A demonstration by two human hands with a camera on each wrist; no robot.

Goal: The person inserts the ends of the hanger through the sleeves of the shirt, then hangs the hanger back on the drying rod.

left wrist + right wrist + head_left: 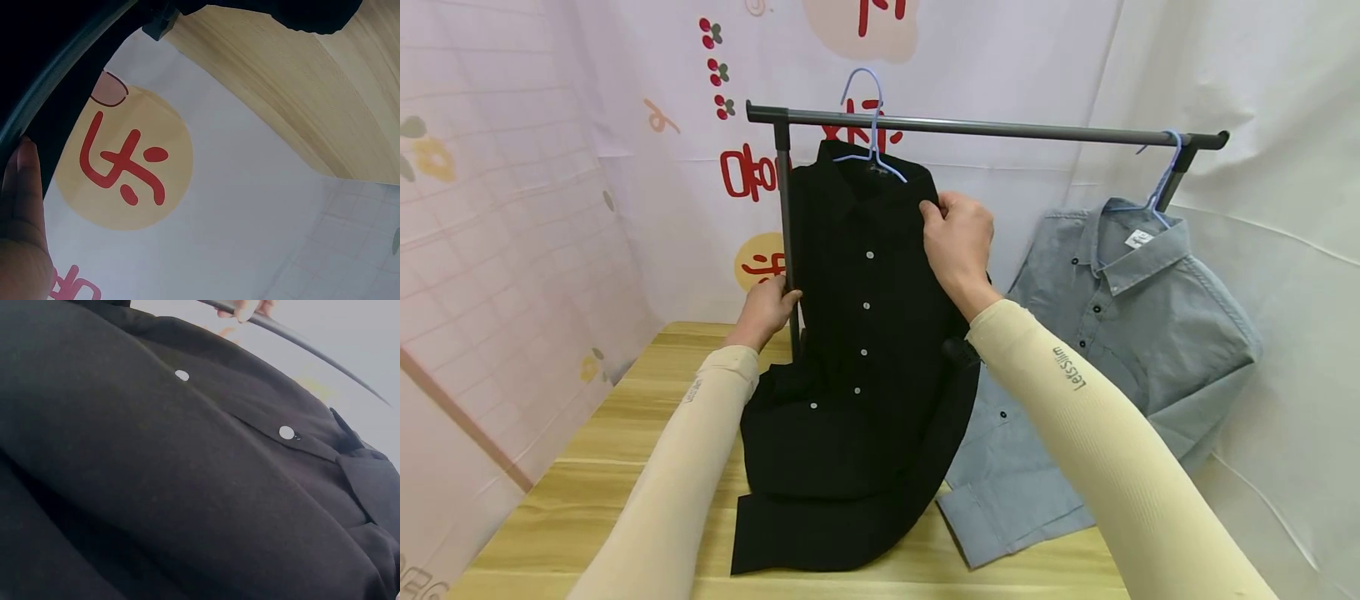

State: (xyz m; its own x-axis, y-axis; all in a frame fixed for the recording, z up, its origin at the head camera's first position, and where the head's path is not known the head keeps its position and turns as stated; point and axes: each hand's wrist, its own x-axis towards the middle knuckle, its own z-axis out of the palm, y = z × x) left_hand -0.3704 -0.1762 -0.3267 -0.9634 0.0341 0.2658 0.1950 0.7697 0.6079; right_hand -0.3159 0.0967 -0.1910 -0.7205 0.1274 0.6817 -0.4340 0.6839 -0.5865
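Observation:
A black button-up shirt (880, 292) is on a light blue hanger (875, 125), whose hook rises above the rail in the head view. My right hand (958, 237) pinches the shirt at its shoulder, on the right side of the collar. At the left, my left hand (763, 310) grips the dark upright post (786, 208) of the garment rack, beside the shirt's edge. The left wrist view catches only the left fingers (26, 181) along that post. Black cloth with white buttons (286, 432) fills most of the right wrist view, and the right hand's grip is hidden there.
A grey-blue shirt (1075, 333) hangs from another blue hanger (1165, 175) at the right end of the rack's rail (1000, 127). Both shirts' lower parts lie on the wooden table (655, 392). A white printed curtain (1000, 50) stands behind.

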